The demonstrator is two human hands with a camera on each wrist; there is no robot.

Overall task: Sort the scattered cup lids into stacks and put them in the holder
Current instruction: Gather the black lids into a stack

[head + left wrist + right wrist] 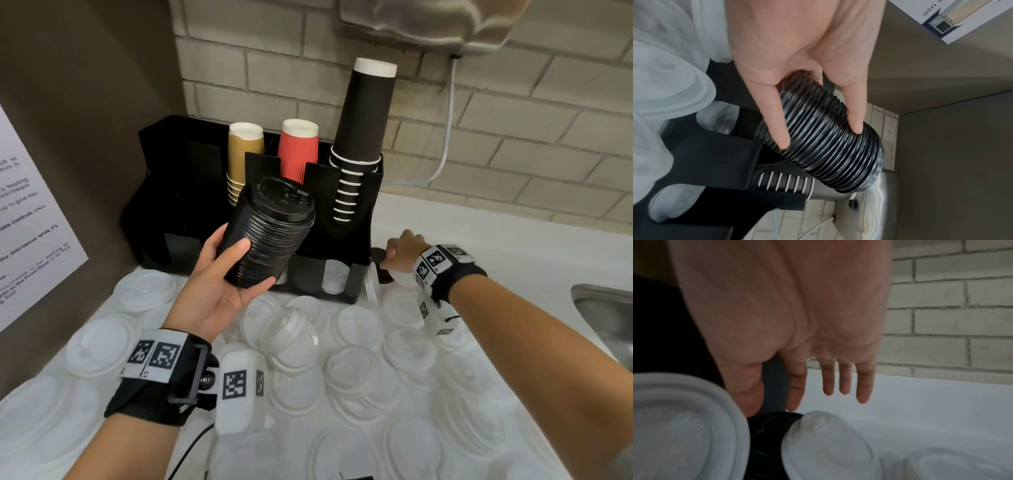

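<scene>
Now, left grip: my fingers wrap a tilted black lid stack, frame centre.
Right grip: fingers straight, relaxed, above a black lid, centre right.

A tall stack of black lids is sitting tilted in the left grip, top leaning toward the black holder just beyond it. White lids are lying scattered, overlapping, below both grips. One black lid is lying flat just under the right grip's fingertips.
</scene>
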